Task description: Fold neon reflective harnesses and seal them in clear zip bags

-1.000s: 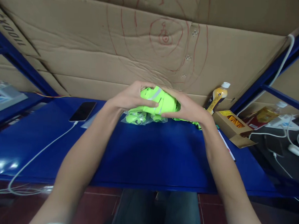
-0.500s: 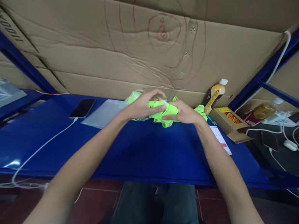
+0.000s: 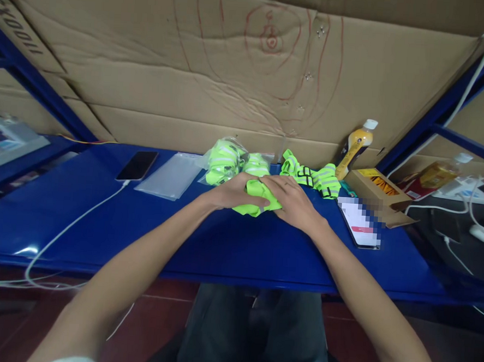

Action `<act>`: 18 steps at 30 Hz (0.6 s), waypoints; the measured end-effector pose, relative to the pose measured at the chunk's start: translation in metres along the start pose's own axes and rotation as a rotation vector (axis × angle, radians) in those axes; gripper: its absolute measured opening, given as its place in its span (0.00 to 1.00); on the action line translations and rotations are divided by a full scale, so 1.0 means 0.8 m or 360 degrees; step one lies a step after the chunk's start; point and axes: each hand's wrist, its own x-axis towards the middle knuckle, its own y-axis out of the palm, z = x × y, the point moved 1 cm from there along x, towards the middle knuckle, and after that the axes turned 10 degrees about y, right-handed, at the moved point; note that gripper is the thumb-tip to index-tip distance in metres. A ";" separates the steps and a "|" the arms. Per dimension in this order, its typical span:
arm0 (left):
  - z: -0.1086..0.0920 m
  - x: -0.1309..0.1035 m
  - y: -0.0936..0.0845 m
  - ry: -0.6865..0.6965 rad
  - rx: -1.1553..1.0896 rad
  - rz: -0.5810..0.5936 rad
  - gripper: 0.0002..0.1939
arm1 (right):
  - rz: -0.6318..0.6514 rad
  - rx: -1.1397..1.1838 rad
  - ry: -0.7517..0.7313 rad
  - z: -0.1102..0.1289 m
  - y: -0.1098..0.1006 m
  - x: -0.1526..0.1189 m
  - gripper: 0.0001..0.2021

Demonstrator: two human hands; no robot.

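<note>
**One strap folded flat, more waiting behind**

We press both hands down on a folded neon-green reflective strap (image 3: pixel 257 199) that lies on the blue desk (image 3: pixel 222 240) just ahead of us, at twelve o'clock. Our left hand (image 3: pixel 233 192) lies flat over its left part, fingers spread; our right hand (image 3: pixel 292 201) covers its right part, palm down, fingers laid across the fabric. Neither hand pinches or lifts it; both flatten it against the desk.

We judge the fold on this piece to be made, but it is not yet bagged. Farther off, at eleven o'clock, an empty clear bag (image 3: pixel 171 175) lies flat, and beyond it a phone (image 3: pixel 137 165) on its white cable (image 3: pixel 70 230). Just behind our hands, two bagged green bundles (image 3: pixel 230 161) look finished. At one o'clock a loose pile of straps (image 3: pixel 311 177) lies unfolded, so that work appears left to do. At two o'clock a second phone (image 3: pixel 360 221), a cardboard box (image 3: pixel 374 192) and a yellow bottle (image 3: pixel 354 147) stand against the cardboard wall (image 3: pixel 191 79).
</note>
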 end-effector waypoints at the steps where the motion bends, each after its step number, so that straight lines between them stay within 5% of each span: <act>1: -0.003 0.000 -0.002 0.0090 0.0133 0.0035 0.21 | 0.0031 0.0097 0.0048 0.000 0.002 0.002 0.39; 4: -0.011 -0.003 -0.007 0.0285 0.0608 0.0097 0.21 | 0.0138 0.0336 0.0288 -0.001 0.001 0.005 0.44; 8: -0.016 -0.006 -0.004 0.0448 0.0976 0.0162 0.20 | 0.0295 0.0577 0.0478 -0.006 -0.008 0.006 0.34; 14: -0.016 -0.005 0.008 0.0608 0.1037 0.0230 0.18 | 0.0847 0.1345 0.0690 -0.024 -0.016 0.004 0.27; 18: -0.011 -0.002 0.006 0.0732 0.0937 0.0098 0.18 | 0.0727 0.1539 0.0801 -0.031 -0.013 0.001 0.22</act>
